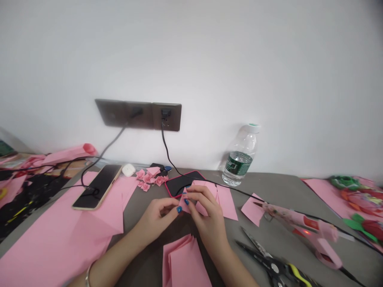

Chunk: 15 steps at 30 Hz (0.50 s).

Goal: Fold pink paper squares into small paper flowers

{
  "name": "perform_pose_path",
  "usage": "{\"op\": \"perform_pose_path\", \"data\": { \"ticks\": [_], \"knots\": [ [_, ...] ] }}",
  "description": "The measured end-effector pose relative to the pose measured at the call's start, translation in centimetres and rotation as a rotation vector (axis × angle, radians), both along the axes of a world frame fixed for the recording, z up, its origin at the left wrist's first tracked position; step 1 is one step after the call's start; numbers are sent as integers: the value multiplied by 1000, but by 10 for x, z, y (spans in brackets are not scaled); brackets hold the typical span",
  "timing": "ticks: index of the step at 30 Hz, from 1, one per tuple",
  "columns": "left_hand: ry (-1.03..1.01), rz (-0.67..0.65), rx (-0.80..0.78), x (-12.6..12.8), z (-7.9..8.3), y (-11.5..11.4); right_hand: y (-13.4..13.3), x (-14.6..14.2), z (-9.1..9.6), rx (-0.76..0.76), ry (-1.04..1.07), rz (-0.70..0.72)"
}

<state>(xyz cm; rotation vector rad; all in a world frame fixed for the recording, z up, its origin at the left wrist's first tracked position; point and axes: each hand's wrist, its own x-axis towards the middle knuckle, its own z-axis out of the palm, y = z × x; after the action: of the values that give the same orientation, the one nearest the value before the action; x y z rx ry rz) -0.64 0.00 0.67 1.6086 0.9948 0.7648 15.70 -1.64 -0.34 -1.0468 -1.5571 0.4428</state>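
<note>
My left hand [158,217] and my right hand [206,217] meet over the grey table, both pinching a small folded piece of pink paper [184,203] between their fingertips. The nails are painted blue. A stack of pink paper squares [184,261] lies just below the hands, near the table's front edge. More pink squares [226,201] lie just behind my right hand.
Several small folded pink flowers [149,177], a red-cased phone [181,183] and a second phone [98,186] on a large pink sheet [60,239] lie behind. A water bottle [241,157], a pink glue gun [302,227] and scissors [269,261] sit right. Cables run from wall sockets [140,114].
</note>
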Motion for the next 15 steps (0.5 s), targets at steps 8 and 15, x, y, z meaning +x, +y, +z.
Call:
{"op": "perform_pose_path", "data": {
  "ticks": [8, 15],
  "knots": [
    [-61, -9, 1, 0, 0, -1, 0, 0, 0, 43, -7, 37],
    [-122, 29, -34, 2, 2, -3, 0, 0, -3, 88, -42, 90]
  ]
}}
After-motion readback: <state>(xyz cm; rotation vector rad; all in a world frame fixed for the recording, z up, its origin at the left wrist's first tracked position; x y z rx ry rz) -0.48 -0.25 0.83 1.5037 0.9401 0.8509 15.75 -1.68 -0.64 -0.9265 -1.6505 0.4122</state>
